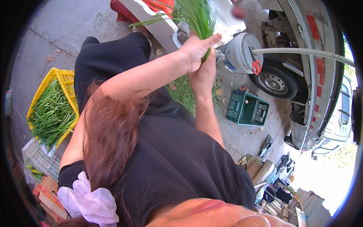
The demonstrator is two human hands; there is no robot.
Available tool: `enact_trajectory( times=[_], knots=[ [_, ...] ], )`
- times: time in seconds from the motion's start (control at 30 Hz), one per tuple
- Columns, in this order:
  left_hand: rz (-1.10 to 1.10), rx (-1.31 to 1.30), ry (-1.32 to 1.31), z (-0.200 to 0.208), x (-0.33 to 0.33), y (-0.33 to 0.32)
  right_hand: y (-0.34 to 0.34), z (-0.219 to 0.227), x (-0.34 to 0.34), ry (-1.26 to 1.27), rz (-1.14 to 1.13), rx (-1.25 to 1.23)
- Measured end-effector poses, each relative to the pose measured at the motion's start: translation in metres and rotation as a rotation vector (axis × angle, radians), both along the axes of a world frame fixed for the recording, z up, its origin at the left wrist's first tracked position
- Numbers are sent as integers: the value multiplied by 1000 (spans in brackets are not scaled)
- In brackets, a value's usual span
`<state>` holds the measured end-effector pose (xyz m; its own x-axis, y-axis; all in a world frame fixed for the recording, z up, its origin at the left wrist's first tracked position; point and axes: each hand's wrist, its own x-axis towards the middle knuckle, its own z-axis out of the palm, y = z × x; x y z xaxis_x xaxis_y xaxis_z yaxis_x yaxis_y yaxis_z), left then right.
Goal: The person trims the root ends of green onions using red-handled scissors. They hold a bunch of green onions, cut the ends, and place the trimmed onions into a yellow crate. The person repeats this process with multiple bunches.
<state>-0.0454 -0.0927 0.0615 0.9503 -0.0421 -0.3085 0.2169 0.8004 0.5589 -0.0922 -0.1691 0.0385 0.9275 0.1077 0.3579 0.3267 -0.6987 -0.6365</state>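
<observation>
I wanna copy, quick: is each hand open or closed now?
Left hand: closed, holding green stalks.
Right hand: at their lower ends; open or closed can't be told.

Green stalks [205,27], yellow basket [68,80], dark-green crate [235,108], red-handled scissors [256,67], black clothing [181,151], lilac scrunchie [90,198]

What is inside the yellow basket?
The yellow basket holds a loose heap of long, thin greens. The bottom, and anything beneath the heap, is covered.

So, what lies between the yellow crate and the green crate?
In the head view, the person and loose greens on the ground lie between them.
</observation>
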Motion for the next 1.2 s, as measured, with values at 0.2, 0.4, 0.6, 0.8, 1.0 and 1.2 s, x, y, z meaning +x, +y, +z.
enact_trajectory(
  times=[0.2,0.4,0.6,0.8,1.0,1.2],
  knots=[
    [-314,-46,-12,-18,-5,34,-52,-14,0,1037,-69,1221],
    [-407,146,254,-34,-20,46,-66,-6,0,1094,142,1559],
    [-801,-209,-19,-49,-31,40,-50,18,-4,1035,267,1501],
    [-662,-174,-133,-36,-20,27,-46,13,-17,1034,97,1011],
    [-529,-99,4,-52,-24,23,-51,25,-3,284,-191,223],
    [-556,-121,-12,-44,-33,20,-37,32,24,78,-29,118]
  ],
)
